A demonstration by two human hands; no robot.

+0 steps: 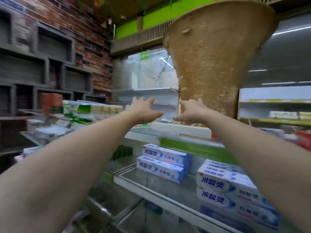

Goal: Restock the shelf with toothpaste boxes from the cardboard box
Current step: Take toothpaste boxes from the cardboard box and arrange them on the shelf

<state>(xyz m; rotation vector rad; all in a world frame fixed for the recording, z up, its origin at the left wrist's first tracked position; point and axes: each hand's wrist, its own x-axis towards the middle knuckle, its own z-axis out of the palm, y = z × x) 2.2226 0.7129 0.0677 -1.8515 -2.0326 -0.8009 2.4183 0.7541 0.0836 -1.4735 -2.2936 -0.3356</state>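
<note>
Head view. Both arms reach out over the upper shelf. The left hand and right hand face each other with fingers spread, holding nothing, a gap between the thumbs. Just below them lies a pale, blurred carton, its print unreadable. Blue-and-white toothpaste boxes sit in two stacks on the lower shelf, with a bare stretch between them. The cardboard box is out of view. A woven cone column rises just behind the right hand. Judged step: taking hold of stock on the upper shelf to square it. Done well, the hands close evenly on both ends of the carton, keep it level, and slide it flush with the shelf front, clear of the column
</note>
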